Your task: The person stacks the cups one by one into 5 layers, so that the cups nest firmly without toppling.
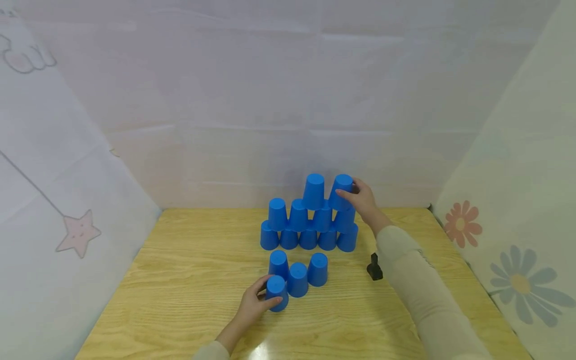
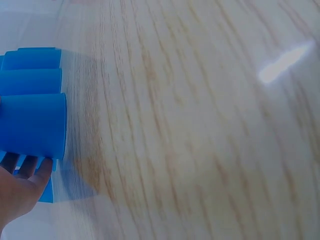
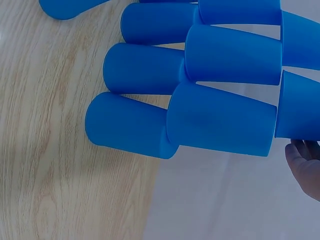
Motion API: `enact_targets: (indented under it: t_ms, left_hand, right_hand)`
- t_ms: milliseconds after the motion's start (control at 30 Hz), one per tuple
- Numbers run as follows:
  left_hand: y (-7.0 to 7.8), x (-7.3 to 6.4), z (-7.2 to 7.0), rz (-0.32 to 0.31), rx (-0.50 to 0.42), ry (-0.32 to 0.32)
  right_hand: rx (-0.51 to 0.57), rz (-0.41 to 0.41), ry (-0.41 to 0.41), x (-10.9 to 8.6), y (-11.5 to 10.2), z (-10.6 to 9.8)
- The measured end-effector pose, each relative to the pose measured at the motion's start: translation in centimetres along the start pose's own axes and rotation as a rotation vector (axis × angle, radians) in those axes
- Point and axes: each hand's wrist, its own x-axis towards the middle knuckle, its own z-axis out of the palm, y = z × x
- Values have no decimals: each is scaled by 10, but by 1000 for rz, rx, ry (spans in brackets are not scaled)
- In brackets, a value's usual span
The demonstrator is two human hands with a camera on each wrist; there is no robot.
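Note:
Upside-down blue plastic cups form a stepped wall on the wooden table. Its bottom row and second row each have several cups, and two cups stand on top. My right hand grips the right-hand top cup between thumb and fingers; in the right wrist view that cup has its rim right at the base of a second-row cup. Nearer me, my left hand holds the front cup from its left side, thumb in front. In the left wrist view the fingers lie against a cup.
Three more upside-down cups, among them a middle one and a right one, stand close beside the left hand's cup. A small black object sits right of the wall, near my right sleeve. Patterned cloth encloses the table.

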Motion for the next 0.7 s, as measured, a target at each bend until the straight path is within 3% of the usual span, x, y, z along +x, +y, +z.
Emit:
enact_targets:
  t_ms: [500,700]
  left_hand:
    - [0,-3,1,7,18,21]
    - [13,-5,-1,-21,-3,15]
  right_hand:
    - [-30,27,0,2,-1,3]
    - [-14,24,-3,2,0,3]
